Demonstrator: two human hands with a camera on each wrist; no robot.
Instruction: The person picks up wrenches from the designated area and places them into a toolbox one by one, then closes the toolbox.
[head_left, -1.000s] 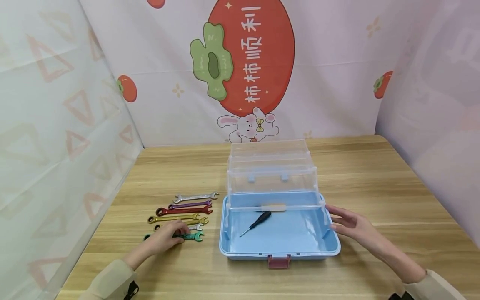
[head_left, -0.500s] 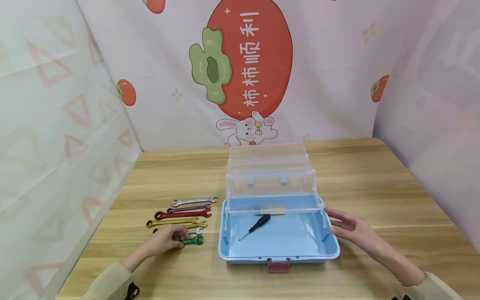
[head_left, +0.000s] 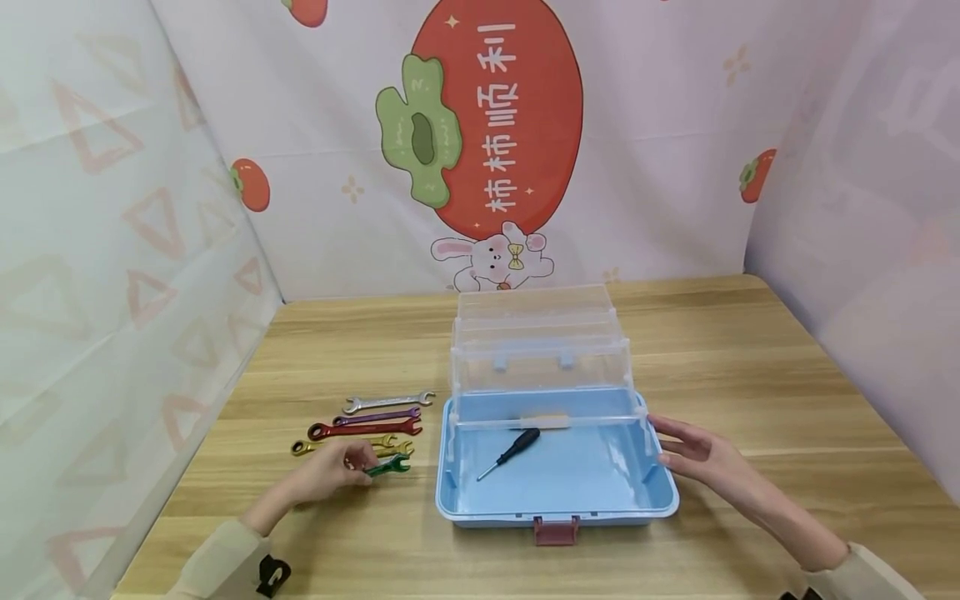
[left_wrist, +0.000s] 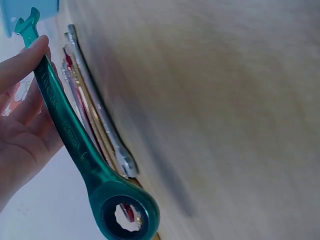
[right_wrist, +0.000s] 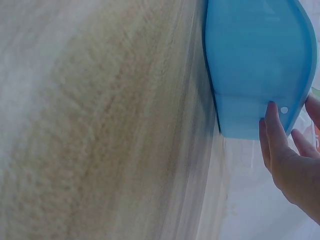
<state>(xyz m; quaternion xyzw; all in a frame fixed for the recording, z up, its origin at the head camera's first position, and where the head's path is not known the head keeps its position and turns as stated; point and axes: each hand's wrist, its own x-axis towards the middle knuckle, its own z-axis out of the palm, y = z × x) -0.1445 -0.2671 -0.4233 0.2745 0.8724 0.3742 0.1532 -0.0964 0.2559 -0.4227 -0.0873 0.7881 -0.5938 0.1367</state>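
My left hand [head_left: 333,471] pinches a green combination wrench [left_wrist: 67,125] between thumb and fingers, lifted above the table. The wrench's ring end [left_wrist: 125,212] is closest to the left wrist camera, and its open end lies past the thumb. Beyond it are several wrenches, including a red one [head_left: 365,428], a purple one [head_left: 377,417] and a silver one [head_left: 388,402]. On the right, my right hand [head_left: 708,454] rests with extended fingers against the side of the blue toolbox [right_wrist: 255,60]. Inside the box lies a black-handled screwdriver [head_left: 517,447].
Clear tiered trays [head_left: 540,367] stand raised over the back of the toolbox. A light wooden handle [head_left: 547,422] shows behind their lower edge. A dark red latch [head_left: 556,531] hangs at the box's front. Printed cloth [head_left: 637,167] borders the wooden table.
My left hand has lifted the green wrench off the table, tilting its open end upward. My right hand has stayed at the toolbox's side. The head view has shifted slightly.
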